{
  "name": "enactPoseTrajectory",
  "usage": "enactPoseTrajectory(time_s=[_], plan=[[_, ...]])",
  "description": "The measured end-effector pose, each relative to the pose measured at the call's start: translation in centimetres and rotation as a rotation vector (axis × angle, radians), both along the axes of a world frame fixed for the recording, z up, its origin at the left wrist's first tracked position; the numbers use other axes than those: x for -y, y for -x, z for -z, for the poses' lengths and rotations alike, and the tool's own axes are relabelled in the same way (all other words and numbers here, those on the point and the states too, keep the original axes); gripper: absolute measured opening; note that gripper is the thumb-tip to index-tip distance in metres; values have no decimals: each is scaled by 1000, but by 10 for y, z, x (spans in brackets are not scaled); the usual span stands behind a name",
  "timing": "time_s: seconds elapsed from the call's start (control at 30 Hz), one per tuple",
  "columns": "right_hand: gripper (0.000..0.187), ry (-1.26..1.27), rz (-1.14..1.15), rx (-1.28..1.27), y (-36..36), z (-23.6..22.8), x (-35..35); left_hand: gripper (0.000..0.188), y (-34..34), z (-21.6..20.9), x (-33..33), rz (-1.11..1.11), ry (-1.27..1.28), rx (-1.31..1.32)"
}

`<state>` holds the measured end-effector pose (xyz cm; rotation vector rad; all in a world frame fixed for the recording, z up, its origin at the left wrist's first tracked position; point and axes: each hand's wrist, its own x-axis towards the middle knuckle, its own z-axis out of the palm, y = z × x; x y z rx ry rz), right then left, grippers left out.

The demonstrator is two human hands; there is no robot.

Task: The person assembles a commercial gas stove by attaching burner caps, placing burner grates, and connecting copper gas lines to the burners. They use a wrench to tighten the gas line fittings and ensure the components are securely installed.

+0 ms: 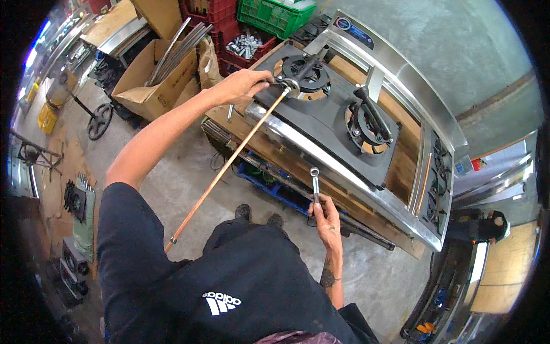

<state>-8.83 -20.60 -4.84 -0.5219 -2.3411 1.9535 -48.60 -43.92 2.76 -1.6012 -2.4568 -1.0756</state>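
Note:
My left hand (252, 85) reaches over the near left corner of a gas stove. Its fingers are bent and closed at the round metal fitting (291, 87) of a burner tube. From that fitting a long copper tube (229, 163) slants down past my left side. My right hand (326, 215) grips a wrench (315, 183) upright, ring end up, in front of the stove's edge. Two black burners, a left one (306, 74) and a right one (366, 123), sit in the dark stove top (321, 117). The tips of my left fingers are partly hidden at the fitting.
The stove's steel frame (338, 163) lies on a wooden-topped bench (275, 149). Behind on the left are a cardboard box (129, 92) with metal strips, red crates (229, 60) and a green crate (275, 17). Another person (478, 229) is at the far right.

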Motion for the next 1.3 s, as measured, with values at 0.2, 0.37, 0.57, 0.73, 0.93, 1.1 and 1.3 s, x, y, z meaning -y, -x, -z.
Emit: enactPoseTrajectory(time_s=[0.2, 0.37, 0.57, 0.73, 0.93, 1.1, 1.3], plan=[[24, -62, -40, -29, 24, -13, -3, 18, -3, 7, -6, -19, -93, -73], [26, -418, -48, 9, 48, -45, -16, 15, 9, 6, -15, 15, -95, -197], [16, -1135, -81, -400, 122, -105, -28, 19, 5, 21, -20, -88, -4, -310], [14, -1408, -229, -509, 195, -169, -37, 21, 11, 15, -22, 16, -84, -166], [40, -285, -170, -382, 224, -172, -28, 22, 13, 8, -23, -51, 23, -167], [42, -499, -157, -384, 224, -155, -23, 25, 15, 9, -23, -67, 79, -161], [32, -415, -130, -553, 246, -163, -7, 30, 13, 6, -26, -84, 112, -162]])
